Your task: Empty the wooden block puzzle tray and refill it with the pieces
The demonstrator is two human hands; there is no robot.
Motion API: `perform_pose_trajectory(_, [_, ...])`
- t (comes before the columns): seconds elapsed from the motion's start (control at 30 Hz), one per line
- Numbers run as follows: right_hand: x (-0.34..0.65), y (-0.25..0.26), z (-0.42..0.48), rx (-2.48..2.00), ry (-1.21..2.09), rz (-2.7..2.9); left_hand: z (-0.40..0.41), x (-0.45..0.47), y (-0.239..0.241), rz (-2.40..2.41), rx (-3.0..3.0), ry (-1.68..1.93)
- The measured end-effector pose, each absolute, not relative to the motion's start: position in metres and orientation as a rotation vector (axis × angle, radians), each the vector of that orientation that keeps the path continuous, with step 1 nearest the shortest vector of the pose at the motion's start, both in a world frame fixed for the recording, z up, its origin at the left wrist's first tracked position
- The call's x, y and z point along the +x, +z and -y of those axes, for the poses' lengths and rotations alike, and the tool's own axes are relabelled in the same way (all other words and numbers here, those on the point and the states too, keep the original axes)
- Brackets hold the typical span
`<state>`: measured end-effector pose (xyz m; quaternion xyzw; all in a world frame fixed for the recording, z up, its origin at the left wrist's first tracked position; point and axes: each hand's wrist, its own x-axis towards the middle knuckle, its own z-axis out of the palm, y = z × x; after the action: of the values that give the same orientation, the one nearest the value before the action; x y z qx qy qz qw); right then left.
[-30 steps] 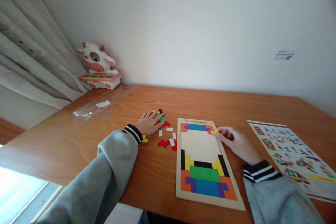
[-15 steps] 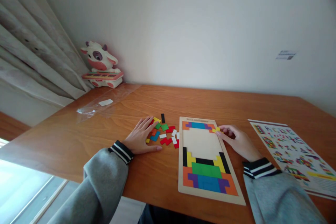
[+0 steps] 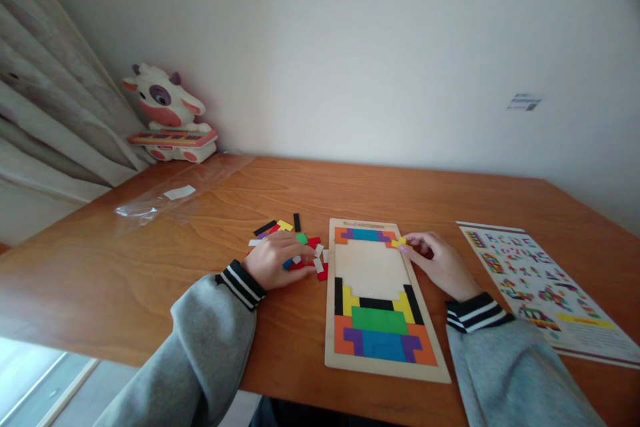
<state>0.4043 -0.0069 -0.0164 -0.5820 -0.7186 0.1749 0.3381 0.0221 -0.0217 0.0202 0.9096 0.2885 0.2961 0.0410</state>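
My right hand pinches a small yellow puzzle piece between thumb and fingers at the upper right edge of the wooden puzzle board. On the board, coloured pieces fill the top strip and the lower part, with bare wood between them. My left hand lies palm down over a pile of loose pieces left of the board. Its fingers are bent and its thumb stands apart, close to a white piece. Part of the pile is hidden under this hand; a black piece and a green piece show beyond it.
A printed pattern sheet lies right of the board. At the back left are a clear plastic bag and a cow-shaped toy keyboard beside the curtain. The wooden table meets the wall behind.
My left hand has shifted right over the pile, its spread fingers now bent, uncovering pieces on the far left. My right hand still holds the yellow piece at the board's edge. The view has turned slightly right.
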Motion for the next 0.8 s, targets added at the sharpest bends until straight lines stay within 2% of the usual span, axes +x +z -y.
perform_pose_trajectory(0.47, [0.404, -0.014, 0.01, -1.47, 0.417, 1.843, 0.029, 0.011, -0.008, -0.837, 2.641, 0.981])
perform_pose_trajectory(0.8, [0.398, -0.011, 0.013, -1.425, 0.549, 1.724, 0.032, 0.016, -0.003, -0.877, 2.703, 1.052])
